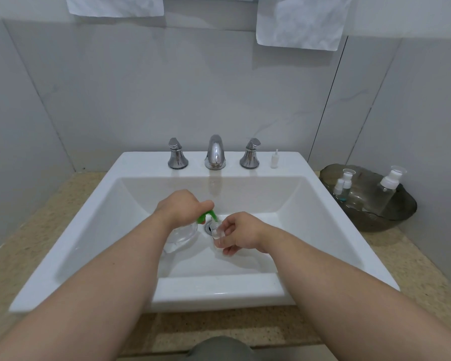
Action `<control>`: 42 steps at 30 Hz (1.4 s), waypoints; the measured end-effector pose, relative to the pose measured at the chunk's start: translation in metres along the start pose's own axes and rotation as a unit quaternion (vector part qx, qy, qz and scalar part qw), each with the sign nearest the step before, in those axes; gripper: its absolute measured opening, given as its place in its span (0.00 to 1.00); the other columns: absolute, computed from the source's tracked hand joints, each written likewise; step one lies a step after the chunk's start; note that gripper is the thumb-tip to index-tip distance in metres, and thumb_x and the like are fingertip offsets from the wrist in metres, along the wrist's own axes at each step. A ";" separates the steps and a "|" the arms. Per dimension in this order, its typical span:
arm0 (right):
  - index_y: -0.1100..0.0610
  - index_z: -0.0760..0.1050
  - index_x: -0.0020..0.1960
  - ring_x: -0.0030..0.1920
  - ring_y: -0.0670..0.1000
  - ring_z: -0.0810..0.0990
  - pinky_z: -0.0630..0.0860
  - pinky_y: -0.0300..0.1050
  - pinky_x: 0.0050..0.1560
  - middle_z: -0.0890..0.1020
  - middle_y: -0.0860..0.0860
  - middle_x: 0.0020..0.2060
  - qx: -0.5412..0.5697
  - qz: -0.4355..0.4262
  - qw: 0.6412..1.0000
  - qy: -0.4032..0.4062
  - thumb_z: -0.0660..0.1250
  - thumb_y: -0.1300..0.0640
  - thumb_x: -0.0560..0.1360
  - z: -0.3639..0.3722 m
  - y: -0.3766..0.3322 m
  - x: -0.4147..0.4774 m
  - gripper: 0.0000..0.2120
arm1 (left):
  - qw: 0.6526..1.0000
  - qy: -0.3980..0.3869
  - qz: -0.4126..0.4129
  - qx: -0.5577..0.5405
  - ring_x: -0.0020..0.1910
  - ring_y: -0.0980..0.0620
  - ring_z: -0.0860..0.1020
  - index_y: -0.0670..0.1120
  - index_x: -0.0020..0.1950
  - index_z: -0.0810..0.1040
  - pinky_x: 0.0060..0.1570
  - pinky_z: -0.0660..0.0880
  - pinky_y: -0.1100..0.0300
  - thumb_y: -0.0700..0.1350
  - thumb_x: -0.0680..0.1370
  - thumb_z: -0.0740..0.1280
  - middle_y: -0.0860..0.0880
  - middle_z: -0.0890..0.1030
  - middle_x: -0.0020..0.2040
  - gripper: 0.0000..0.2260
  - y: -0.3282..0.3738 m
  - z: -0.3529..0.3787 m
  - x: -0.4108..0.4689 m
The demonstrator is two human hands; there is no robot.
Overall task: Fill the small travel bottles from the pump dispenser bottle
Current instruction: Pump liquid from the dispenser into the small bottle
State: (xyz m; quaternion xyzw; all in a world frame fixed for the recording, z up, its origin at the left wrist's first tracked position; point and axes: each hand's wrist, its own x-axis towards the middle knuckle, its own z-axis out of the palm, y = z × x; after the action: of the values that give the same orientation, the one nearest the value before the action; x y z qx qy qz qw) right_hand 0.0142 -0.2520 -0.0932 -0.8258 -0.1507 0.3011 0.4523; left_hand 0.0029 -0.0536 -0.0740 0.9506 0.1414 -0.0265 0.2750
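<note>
Over the white sink (130, 217) my left hand (180, 207) is curled over the green pump head of a clear pump dispenser bottle (180, 234), which leans toward the right. The green nozzle (211, 214) points down at the mouth of a small clear travel bottle (217, 234). My right hand (241, 234) holds that travel bottle between thumb and fingers, just over the drain. A small white spray cap (274, 158) with its tube stands on the sink's back ledge.
A dark glass bowl (391, 220) on the counter at right holds three capped travel bottles (387, 187). The chrome faucet (215, 152) and two handles stand at the back of the sink. White towels (300, 22) hang on the wall above. A beige counter surrounds the sink.
</note>
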 end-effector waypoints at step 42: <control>0.59 0.77 0.54 0.38 0.54 0.83 0.84 0.52 0.53 0.79 0.53 0.43 -0.036 -0.023 0.999 0.032 0.74 0.63 0.75 0.009 0.002 0.008 0.10 | 0.993 0.060 -0.075 0.073 0.43 0.48 0.80 0.49 0.41 0.85 0.51 0.77 0.54 0.73 0.70 0.58 0.52 0.84 0.42 0.29 0.005 0.015 -0.011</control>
State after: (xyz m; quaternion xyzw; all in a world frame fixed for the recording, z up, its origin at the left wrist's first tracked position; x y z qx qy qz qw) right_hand 0.0140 -0.2431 -0.1016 -0.8469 -0.1658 0.2585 0.4341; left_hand -0.0060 -0.0682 -0.0832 0.9547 0.2267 0.0001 0.1929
